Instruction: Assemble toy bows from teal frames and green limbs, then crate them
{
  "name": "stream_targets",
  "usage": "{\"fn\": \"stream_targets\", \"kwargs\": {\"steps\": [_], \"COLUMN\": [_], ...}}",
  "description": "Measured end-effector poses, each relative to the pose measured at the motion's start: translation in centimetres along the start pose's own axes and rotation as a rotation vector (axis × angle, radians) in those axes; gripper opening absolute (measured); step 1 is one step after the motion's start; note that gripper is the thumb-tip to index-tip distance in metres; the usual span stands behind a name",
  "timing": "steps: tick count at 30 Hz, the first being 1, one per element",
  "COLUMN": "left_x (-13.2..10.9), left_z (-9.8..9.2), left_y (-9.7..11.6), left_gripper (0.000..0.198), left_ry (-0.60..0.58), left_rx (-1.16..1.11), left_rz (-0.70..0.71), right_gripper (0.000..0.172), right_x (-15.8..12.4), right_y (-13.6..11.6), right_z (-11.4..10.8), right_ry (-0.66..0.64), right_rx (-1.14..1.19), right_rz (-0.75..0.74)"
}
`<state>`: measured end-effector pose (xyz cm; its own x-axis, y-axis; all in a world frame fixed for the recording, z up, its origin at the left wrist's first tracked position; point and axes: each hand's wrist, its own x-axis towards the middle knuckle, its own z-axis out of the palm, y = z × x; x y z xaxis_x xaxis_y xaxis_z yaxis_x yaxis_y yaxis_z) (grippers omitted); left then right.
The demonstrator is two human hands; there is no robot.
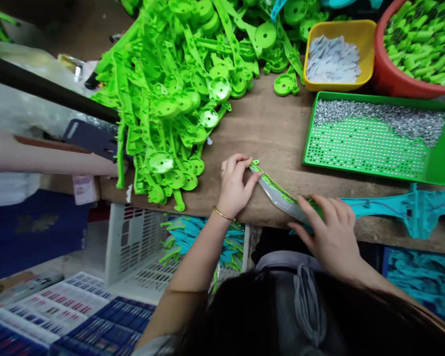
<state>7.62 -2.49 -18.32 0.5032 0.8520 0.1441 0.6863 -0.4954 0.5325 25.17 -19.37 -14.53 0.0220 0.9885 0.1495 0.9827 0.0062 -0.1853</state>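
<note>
A toy sword part lies at the table's front edge, with a translucent grey blade (276, 198) along a bright green plastic strip (270, 182). My left hand (234, 185) pinches its far end between thumb and fingers. At the other end, my right hand (332, 232) has its fingers curled over the part and its thumb below, hiding much of that end. Just right of this hand lies a turquoise plastic sword shell (389, 206) with a crosspiece and a thin dark line along it.
A big pile of green plastic shells (170, 104) covers the table's left. At right stand a green tray (309, 143) of screws, a yellow bin (367, 54) of pale pieces and a red tub (383, 64) of green parts. Below is a white crate (113, 247).
</note>
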Motion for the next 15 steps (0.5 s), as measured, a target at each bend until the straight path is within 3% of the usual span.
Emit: {"fn": "stream_targets", "kwargs": {"steps": [3,11,15], "left_x": [0.1,-0.4,2.1], "left_z": [0.0,0.1,-1.8], "left_y": [-0.2,-0.3,-0.4], "left_gripper": [0.026,0.026,0.027], "left_ry": [0.001,0.030,-0.051], "left_rx": [0.013,0.022,0.073], "left_rz": [0.010,0.041,0.171], "right_gripper": [0.046,0.036,0.038], "right_x": [-0.4,-0.1,0.0], "right_y": [0.9,1.2,1.7], "right_z": [-0.1,0.4,0.3], "right_ry": [-0.016,-0.055,-0.006], "right_rx": [0.036,0.110,0.074], "right_rz": [0.077,0.168,0.118]}}
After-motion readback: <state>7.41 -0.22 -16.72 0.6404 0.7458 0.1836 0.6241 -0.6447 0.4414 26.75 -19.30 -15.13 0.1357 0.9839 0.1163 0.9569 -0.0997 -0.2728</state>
